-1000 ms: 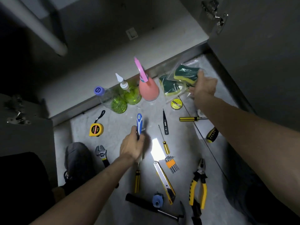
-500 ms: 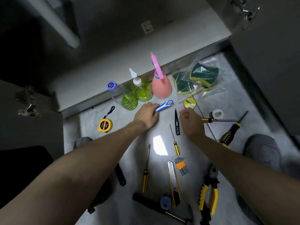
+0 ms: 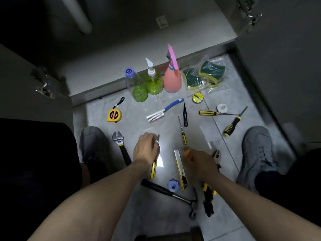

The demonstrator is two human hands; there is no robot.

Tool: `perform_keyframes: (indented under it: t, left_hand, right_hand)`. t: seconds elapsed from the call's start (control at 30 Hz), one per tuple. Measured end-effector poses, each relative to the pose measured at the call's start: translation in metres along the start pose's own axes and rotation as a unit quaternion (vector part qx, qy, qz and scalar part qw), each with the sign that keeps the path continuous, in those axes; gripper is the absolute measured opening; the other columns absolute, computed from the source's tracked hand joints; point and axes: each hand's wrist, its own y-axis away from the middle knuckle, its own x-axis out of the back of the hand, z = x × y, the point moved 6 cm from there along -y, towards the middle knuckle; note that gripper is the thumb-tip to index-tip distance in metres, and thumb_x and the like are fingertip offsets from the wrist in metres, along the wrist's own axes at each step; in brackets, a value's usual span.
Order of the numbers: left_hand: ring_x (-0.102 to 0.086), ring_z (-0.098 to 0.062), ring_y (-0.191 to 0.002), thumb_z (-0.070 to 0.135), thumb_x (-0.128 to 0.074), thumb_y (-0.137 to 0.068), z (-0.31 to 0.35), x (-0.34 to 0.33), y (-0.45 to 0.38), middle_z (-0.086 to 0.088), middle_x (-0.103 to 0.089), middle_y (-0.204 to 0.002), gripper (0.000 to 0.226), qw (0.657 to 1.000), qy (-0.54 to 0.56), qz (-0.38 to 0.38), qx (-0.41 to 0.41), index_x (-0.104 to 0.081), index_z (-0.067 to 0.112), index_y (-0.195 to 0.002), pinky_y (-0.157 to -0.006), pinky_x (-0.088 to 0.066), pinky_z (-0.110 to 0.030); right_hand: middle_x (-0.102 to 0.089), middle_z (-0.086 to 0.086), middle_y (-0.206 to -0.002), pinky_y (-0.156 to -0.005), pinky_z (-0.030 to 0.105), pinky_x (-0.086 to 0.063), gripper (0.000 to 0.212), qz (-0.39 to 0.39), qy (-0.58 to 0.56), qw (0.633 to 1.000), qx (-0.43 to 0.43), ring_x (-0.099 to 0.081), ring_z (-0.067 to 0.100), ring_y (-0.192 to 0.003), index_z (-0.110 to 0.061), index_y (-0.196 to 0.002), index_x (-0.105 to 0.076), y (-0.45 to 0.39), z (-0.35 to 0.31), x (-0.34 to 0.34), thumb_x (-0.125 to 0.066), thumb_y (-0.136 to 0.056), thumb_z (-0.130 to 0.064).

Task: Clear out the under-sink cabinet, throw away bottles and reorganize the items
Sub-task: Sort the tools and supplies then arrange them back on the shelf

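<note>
Since half a second ago both my hands have pulled back toward me, and the blue-handled brush [image 3: 165,110] I was holding near the bottles now lies on the floor by itself, handle up-right toward the pink sprayer, bristles down-left.

My left hand [image 3: 146,149] is now palm-down over a yellow-handled screwdriver [image 3: 154,160], fingers curled around its shaft. Its long axis runs nearly straight toward and away from me, metal tip pointing at the cabinet, handle toward me.

My right hand [image 3: 199,162] is low over the orange hex key set [image 3: 186,151], just right of the utility knife [image 3: 180,169]. It's blurry, so I honestly can't tell if those fingers are pinching anything or just hovering.

Counts: three bottles standing in a row at the cabinet edge, a clear bottle [image 3: 136,86] with green liquid, a green pump bottle [image 3: 153,80] and the pink spray bottle [image 3: 172,75]. Right of those, two bagged sponges [image 3: 203,76]. Screwdrivers: four with yellow on the handle, plus a dark tester pen [image 3: 185,115]. One each of tape measure [image 3: 114,115], wrench [image 3: 120,145], hammer [image 3: 171,194] and pliers [image 3: 216,156].
</note>
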Motion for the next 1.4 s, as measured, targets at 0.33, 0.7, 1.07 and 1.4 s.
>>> perform_keyframes:
  t: [0.33, 0.7, 1.07, 1.4]
  left_hand:
    - [-0.061, -0.031, -0.103, 0.021, -0.064, -0.087, -0.064, -0.025, 0.080, -0.011, -0.060, -0.110, 0.017, 0.977, 0.066, 0.023, 0.201, -0.065, 0.012, -0.102, -0.091, -0.048, -0.033]
    - [-0.063, -0.024, -0.085, 0.039, -0.075, -0.082, -0.070, -0.030, 0.068, -0.003, -0.065, -0.090, 0.028, 0.969, 0.107, -0.034, 0.220, -0.059, 0.019, -0.092, -0.073, -0.048, -0.030]
    - [-0.056, -0.017, -0.094, 0.051, -0.037, -0.096, 0.002, -0.013, 0.086, 0.007, -0.060, -0.098, 0.031, 0.982, -0.056, -0.147, -0.105, -0.058, 0.028, -0.097, -0.079, -0.047, -0.036]
    - [-0.062, -0.027, -0.082, 0.045, -0.052, -0.092, 0.001, -0.004, 0.079, -0.002, -0.067, -0.082, 0.030, 0.987, -0.034, -0.155, 0.028, -0.061, 0.018, -0.082, -0.062, -0.039, -0.029]
  right_hand:
    - [-0.058, 0.000, -0.094, -0.062, 0.036, -0.045, 0.017, 0.013, 0.096, 0.995, -0.022, -0.062, 0.025, -0.085, -0.021, -0.088, -0.054, 0.062, 0.040, 0.003, -0.051, -0.096, -0.036]
    - [-0.067, 0.009, -0.110, -0.071, 0.037, -0.046, 0.022, -0.154, 0.268, 0.938, 0.154, -0.065, 0.033, -0.100, -0.016, -0.108, -0.065, 0.080, -0.014, -0.080, -0.058, -0.093, -0.031]
    - [-0.070, 0.007, -0.090, -0.061, 0.032, -0.045, 0.018, -0.172, 0.309, 0.909, 0.222, -0.068, 0.031, -0.081, -0.018, -0.097, -0.072, 0.077, -0.025, -0.030, -0.061, -0.088, -0.028]
    - [-0.062, 0.006, -0.108, -0.057, 0.035, -0.050, 0.015, 0.103, 0.223, 0.910, 0.334, -0.061, 0.027, -0.102, -0.016, -0.102, -0.073, 0.035, -0.101, 0.043, -0.068, -0.089, -0.022]
